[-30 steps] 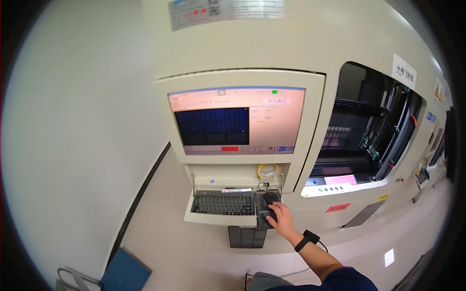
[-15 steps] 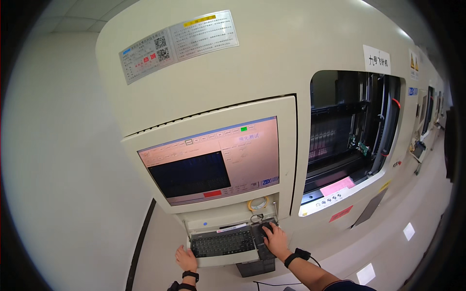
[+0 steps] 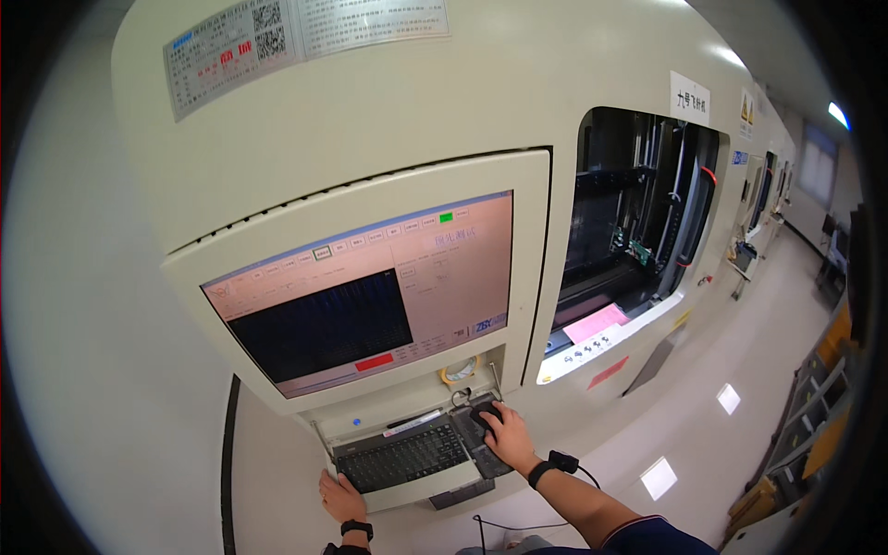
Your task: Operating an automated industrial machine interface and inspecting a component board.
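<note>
From the head view I see my right hand (image 3: 507,435) cupped over the dark mouse (image 3: 485,413) on the right end of the pull-out tray (image 3: 418,488), fingers curled loosely down on it rather than pinching — the mouse sits just beside the black keyboard (image 3: 402,457). My left hand (image 3: 340,496) rests flat, fingers together, against the tray's front left corner, just below the keyboard — both under the cream machine's tilted monitor (image 3: 363,298).

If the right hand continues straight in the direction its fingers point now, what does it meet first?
The right hand lies on a dark mouse, fingers pointing up toward the machine. Past the mouse, it would probably first meet the recess wall below the monitor, near the roll of tape. Depth is unclear.
</note>
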